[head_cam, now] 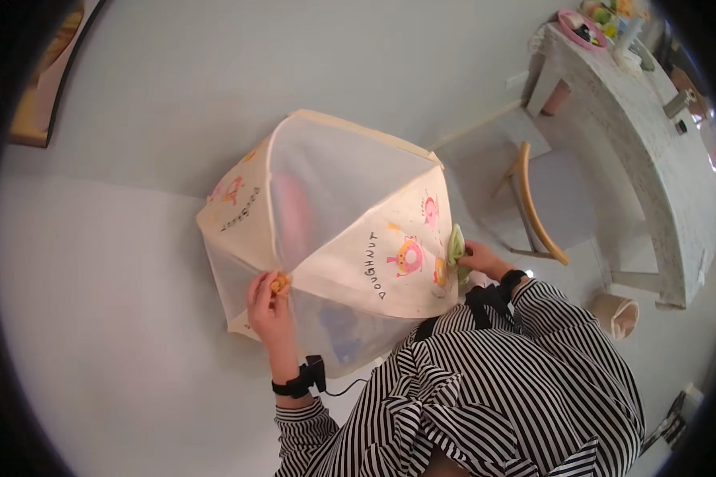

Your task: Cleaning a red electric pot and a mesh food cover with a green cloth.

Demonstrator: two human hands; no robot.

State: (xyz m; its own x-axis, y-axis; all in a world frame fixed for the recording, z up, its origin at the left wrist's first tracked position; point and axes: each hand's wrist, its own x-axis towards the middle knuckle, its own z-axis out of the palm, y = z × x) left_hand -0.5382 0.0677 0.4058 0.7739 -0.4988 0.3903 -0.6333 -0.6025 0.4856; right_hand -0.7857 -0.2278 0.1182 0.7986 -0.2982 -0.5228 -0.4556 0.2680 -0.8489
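A hexagonal mesh-and-fabric food cover point(358, 238), printed with doughnut figures, stands open before me. My left hand point(270, 304) pinches the small orange knob point(280, 283) at its peak. At the cover's right edge, my right hand point(483, 259) holds a folded green cloth point(455, 245). Through the mesh, a blurred pink shape and a blue shape show under the cover; what they are cannot be told. Black bands circle both my wrists.
A wooden-backed chair point(531, 203) stands to the right. Beyond it is a marble-patterned table point(632, 119) bearing a pink basket point(582, 30) and a metallic bottle point(680, 103). A waste bin point(616, 315) sits on the floor at right. A wall rises behind the cover.
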